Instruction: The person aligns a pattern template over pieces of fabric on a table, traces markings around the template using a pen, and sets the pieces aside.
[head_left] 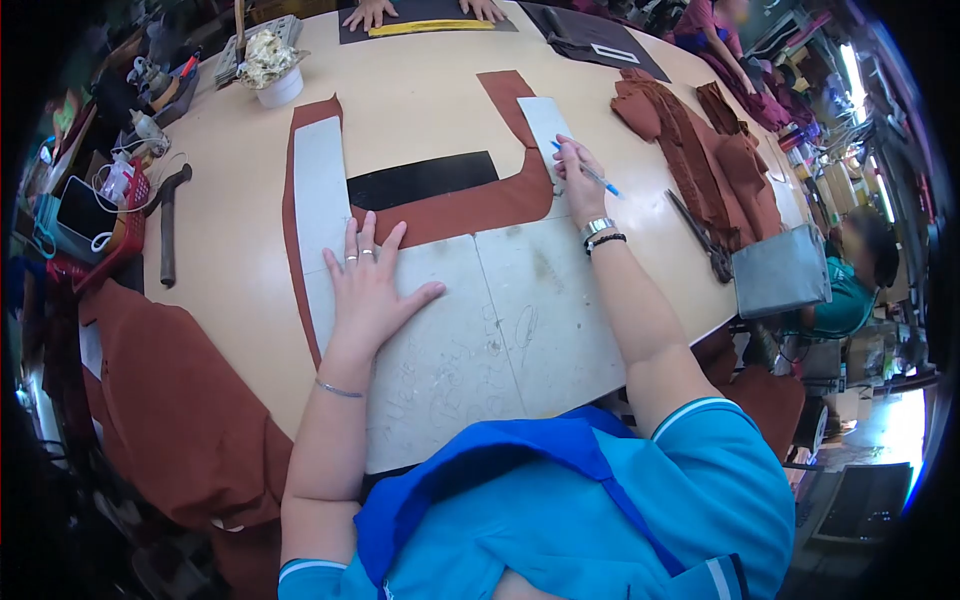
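Observation:
A large pale grey U-shaped pattern board (450, 330) lies on rust-brown cloth (470, 208), which shows along the inside of the U and past the left edge. My left hand (365, 275) presses flat on the board's left part, fingers spread, with fingertips near the cloth. In my right hand (580, 180) is a blue pen (606, 183), gripped beside the board's right arm. The pen's writing tip is hard to make out. A black flat piece (425, 180) lies within the U, partly bordered by the brown cloth.
Scissors (705, 235), brown garment pieces (690, 160) and a grey block (782, 270) are on the right. At left are a hammer-like tool (170, 225), a red basket (118, 235) and a white tub (280, 88). Another person's hands (370, 12) rest across the table.

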